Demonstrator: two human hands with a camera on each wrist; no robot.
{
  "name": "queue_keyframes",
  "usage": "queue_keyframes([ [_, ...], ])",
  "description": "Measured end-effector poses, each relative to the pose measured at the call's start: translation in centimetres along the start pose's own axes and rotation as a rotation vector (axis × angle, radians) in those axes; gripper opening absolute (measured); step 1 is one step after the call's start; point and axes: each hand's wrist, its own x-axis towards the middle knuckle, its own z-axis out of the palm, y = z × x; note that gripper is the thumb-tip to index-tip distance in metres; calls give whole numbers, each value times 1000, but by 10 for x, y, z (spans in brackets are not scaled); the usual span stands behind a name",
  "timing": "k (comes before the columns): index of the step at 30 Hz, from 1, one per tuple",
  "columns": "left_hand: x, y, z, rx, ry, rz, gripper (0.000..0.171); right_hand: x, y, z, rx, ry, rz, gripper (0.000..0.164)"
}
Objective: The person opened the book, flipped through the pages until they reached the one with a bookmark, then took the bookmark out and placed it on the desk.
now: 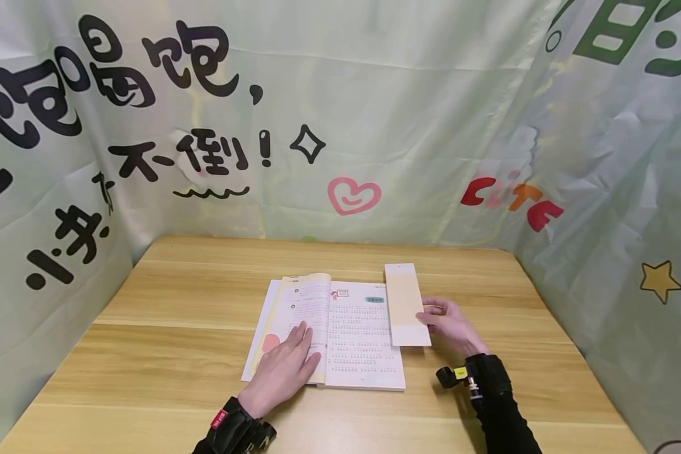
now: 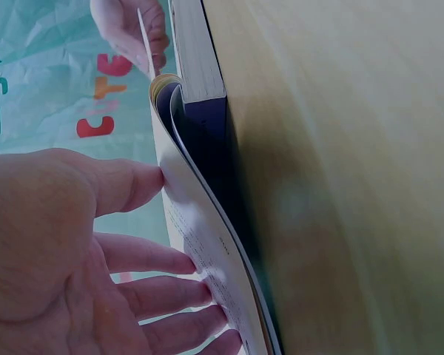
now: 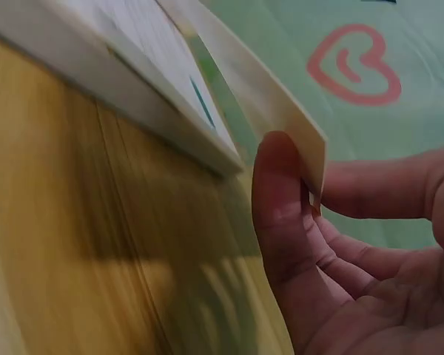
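Observation:
An open book (image 1: 363, 353) with printed pages lies on the wooden table. My left hand (image 1: 284, 369) rests on its left page with straight, spread fingers; in the left wrist view, the thumb and fingertips touch the curved page (image 2: 200, 222). Between thumb and fingers, my right hand (image 1: 445, 321) pinches the right edge of a cream bookmark (image 1: 405, 302) with paler ends. The bookmark overlaps the right page's outer edge and covers part of it. In the right wrist view, the thumb and finger grip its corner, and it stands apart from the book's edge.
The wooden table (image 1: 164, 302) extends around the book on all sides. Behind it hangs a pale green printed cloth (image 1: 420, 139), which also lines both sides. Each wrist wears a black camera strap (image 1: 488, 372).

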Motion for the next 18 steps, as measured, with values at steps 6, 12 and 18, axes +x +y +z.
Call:
queue_keyframes([
  [6,0,0,0,-2,5,1,52,-1,3,-17,-40,6,13,51],
  [12,1,0,0,-6,1,-4,52,-1,5,-24,-97,18,11,49],
  [18,0,0,0,-16,-5,-5,53,-1,5,-24,-188,59,44,45],
])
